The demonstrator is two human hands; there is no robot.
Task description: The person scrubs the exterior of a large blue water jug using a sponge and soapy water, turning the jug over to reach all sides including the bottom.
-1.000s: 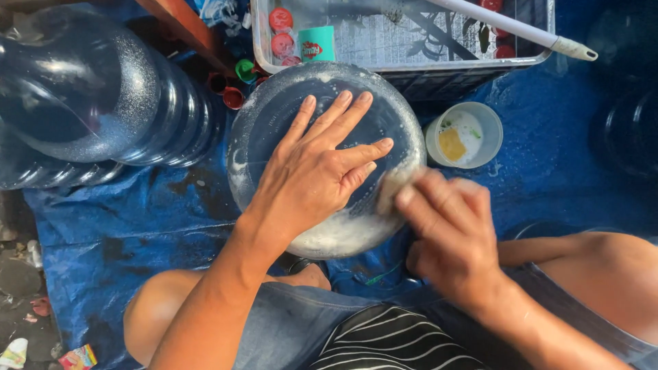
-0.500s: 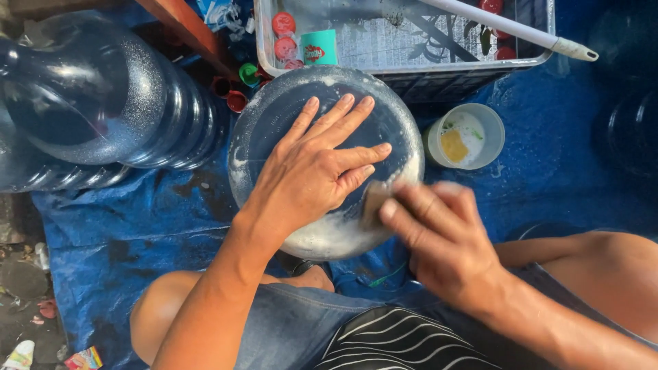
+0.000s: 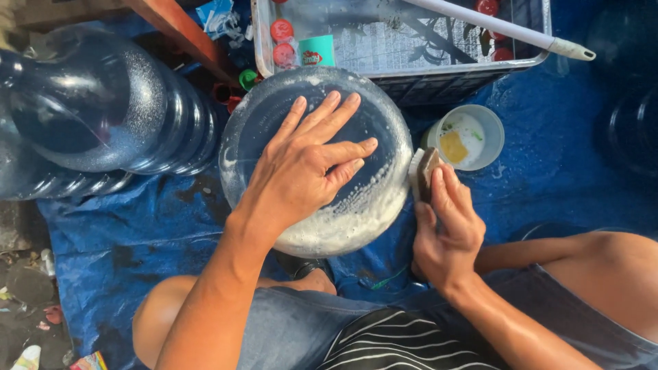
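A large blue water jug [image 3: 373, 199] stands upside down between my knees, its round base covered in white soap foam. My left hand [image 3: 305, 168] lies flat on that base with the fingers spread, steadying it. My right hand [image 3: 445, 223] is at the jug's right side, closed around a scrubbing brush [image 3: 423, 170] whose bristles press against the jug's wall. Close behind the brush stands a small white cup [image 3: 465, 137] holding soapy water and a yellow piece.
Another big blue jug [image 3: 96, 109] lies on its side at the left. A clear plastic crate [image 3: 404, 38] with red caps and a white pole [image 3: 507, 29] across it stands behind. A blue tarp [image 3: 569, 137] covers the ground; litter lies at the lower left.
My right hand has slid with the brush from the jug's lower front edge around to its right side, and more foam shows on the base. My left hand has stayed flat on top.
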